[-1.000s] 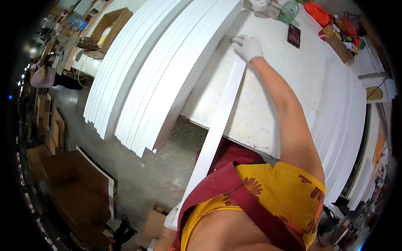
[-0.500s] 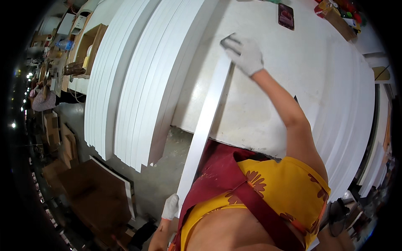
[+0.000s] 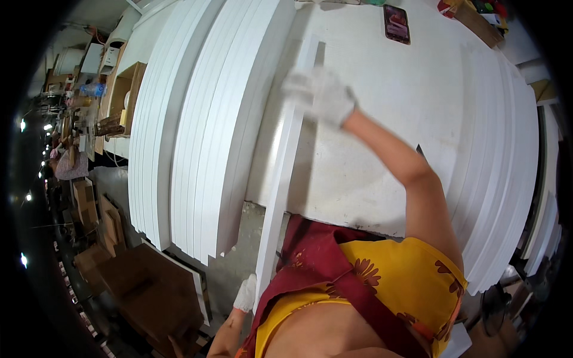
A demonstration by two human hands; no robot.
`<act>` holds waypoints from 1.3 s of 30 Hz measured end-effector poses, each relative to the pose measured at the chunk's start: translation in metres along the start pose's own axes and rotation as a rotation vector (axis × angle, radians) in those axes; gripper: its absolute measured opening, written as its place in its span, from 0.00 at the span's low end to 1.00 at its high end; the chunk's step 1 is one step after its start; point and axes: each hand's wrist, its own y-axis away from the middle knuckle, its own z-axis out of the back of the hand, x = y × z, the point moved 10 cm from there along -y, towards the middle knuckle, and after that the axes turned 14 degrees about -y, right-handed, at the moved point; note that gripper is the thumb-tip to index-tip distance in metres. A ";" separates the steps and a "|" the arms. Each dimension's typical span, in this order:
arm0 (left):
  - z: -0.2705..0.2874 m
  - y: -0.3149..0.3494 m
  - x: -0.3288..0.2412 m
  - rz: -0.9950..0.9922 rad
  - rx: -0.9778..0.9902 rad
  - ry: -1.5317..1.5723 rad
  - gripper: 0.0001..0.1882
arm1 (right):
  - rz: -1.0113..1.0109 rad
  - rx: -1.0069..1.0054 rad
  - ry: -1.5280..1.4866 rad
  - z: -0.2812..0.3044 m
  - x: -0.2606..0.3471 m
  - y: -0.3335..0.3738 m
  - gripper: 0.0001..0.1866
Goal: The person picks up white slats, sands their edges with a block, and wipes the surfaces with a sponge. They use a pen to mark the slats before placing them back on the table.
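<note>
A long white strip (image 3: 277, 197) runs from beside my body up across the white table, raised a little and casting a shadow to its right. My left hand (image 3: 245, 293), in a white glove, is closed around its near end by the red apron. My right hand (image 3: 320, 95), also gloved and smeared by motion, lies over the strip's far part, a short way below its far end. The flat grey pad that showed at its fingertips half a second ago is hidden now, seemingly under the palm. Two stacks of white strips stand to the left: the nearer stack (image 3: 230, 131) and the farther one (image 3: 170, 125).
More white strips (image 3: 498, 173) lie along the table's right side. A phone (image 3: 397, 24) rests at the back, with a cardboard box (image 3: 480, 27) of coloured items farther right. A wooden box (image 3: 128, 89) stands at left. Brown boards (image 3: 146, 286) are at lower left.
My right hand has swept back from the strip's far end, down and left along it. The strip has shifted left at its far end and stands more upright. My left hand keeps its grip.
</note>
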 end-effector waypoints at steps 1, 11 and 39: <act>-0.004 0.001 0.000 -0.047 -0.003 -0.087 0.15 | -0.170 -0.005 0.052 0.004 -0.057 -0.023 0.22; -0.018 0.004 -0.006 -0.224 0.000 -0.048 0.12 | -0.252 -0.273 -0.340 0.018 -0.200 -0.092 0.25; 0.079 -0.031 -0.033 -0.197 0.199 1.144 0.19 | 0.774 0.202 -0.788 -0.045 0.494 0.132 0.17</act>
